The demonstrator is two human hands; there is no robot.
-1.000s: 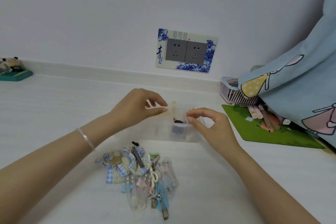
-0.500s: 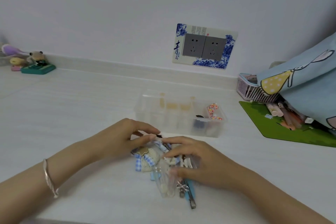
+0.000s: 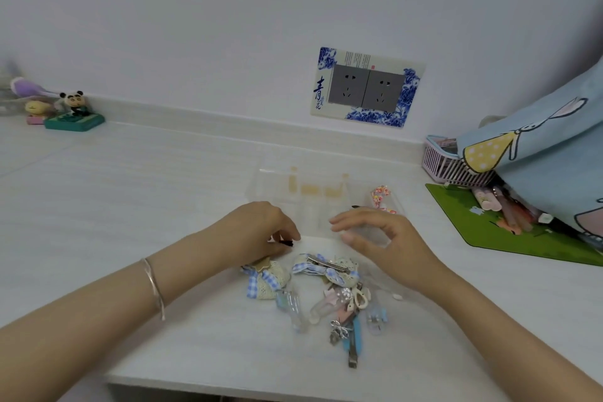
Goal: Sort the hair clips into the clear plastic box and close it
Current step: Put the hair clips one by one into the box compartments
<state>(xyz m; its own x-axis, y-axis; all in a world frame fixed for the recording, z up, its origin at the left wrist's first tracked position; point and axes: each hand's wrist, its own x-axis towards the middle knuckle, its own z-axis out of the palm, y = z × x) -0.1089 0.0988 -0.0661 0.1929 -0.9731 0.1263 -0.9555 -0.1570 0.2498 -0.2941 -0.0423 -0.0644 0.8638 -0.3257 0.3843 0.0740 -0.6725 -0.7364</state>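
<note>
Left hand (image 3: 261, 232): pinches small black hair clip (image 3: 287, 242) near clear plastic box (image 3: 270, 192).
Right hand (image 3: 385, 238): relaxed, empty.
Tip: release only inside the box's wall.

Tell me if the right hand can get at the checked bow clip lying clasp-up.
Probably yes. The right hand hovers open just beyond the bow clip, which lies uncovered atop the pile; the left hand, pinching a small black clip, is off to the side.
</note>
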